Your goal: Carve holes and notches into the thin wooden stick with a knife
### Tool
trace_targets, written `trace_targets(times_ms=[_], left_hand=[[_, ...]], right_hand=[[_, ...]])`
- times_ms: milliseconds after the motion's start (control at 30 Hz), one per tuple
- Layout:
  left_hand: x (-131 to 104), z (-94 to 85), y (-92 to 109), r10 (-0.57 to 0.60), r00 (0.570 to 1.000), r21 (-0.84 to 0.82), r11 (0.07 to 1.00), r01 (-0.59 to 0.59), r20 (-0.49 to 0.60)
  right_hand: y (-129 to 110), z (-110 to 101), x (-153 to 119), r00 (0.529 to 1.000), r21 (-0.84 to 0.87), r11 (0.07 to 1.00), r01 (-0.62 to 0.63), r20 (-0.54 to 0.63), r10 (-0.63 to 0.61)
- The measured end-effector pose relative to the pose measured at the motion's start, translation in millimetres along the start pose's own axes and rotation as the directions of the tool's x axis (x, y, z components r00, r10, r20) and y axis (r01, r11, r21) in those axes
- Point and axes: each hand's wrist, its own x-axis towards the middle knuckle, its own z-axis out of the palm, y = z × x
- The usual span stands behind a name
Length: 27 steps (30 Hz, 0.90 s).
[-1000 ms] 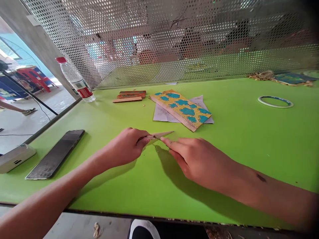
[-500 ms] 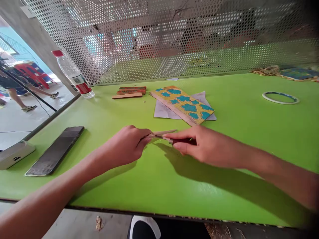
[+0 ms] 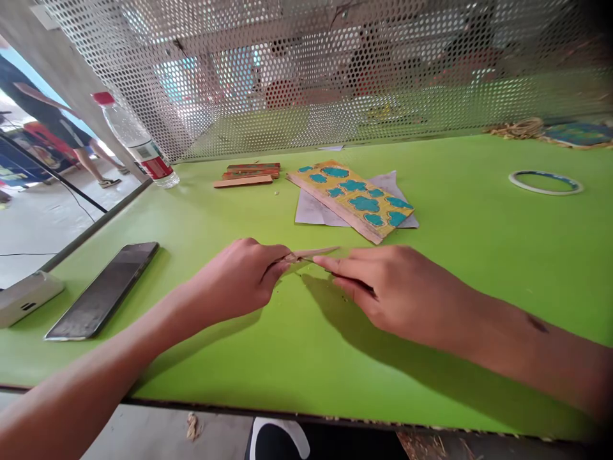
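My left hand (image 3: 244, 273) is closed in a pinch on one end of a thin pale strip (image 3: 320, 251), whose pointed end sticks out to the right above the green table. My right hand (image 3: 397, 284) is wrapped round a small craft knife (image 3: 308, 259); its dark handle is mostly covered by the fingers. The thin blade reaches left to the strip close to my left fingertips, and the index finger lies along it. Tiny dark crumbs dot the tabletop below. Behind the hands, a yellow board with blue patches (image 3: 354, 199) rests on a white sheet of paper (image 3: 316, 212).
Painted strips (image 3: 251, 174) and a plastic bottle (image 3: 143, 144) stand before the perforated metal screen (image 3: 287, 83). At left lie a phone (image 3: 103, 291) and a white box-shaped device (image 3: 29, 297). A tape ring (image 3: 546, 190) is at right. Someone walks in the background.
My right hand has turned and shifted slightly right, so its fingers now cover more of the knife's handle. My left hand stays nearly still. The person behind has moved right.
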Motion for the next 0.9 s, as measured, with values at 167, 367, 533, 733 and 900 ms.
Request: trace_targets(times_ms=[167, 367, 533, 733, 900], left_hand=[[1, 0.4, -3, -0.006, 1.000, 0.033, 0.999, 0.006, 0.001], [1, -1.4, -5, 0.004, 1.000, 0.015, 1.000, -0.004, -0.001], [2, 1.5, -5, 0.000, 1.000, 0.021, 1.000, 0.000, 0.018], [4, 4.4, -6, -0.026, 1.000, 0.024, 0.999, 0.026, -0.011], [5, 3.7, -8, -0.089, 0.982, -0.240, 0.970, 0.047, -0.169]], right_hand=[[-2, -4, 0, 0.984, 0.291, 0.946, -0.146, 0.139, 0.109], [0, -14, 1, 0.971, 0.272, 0.932, -0.240, 0.076, 0.228], [2, -3, 1, 0.983, 0.239, 0.954, -0.181, 0.061, 0.172], [-2, 4, 2, 0.993, 0.209, 0.971, -0.112, -0.022, 0.119], [-7, -8, 3, 0.978, 0.274, 0.942, -0.195, -0.023, 0.209]])
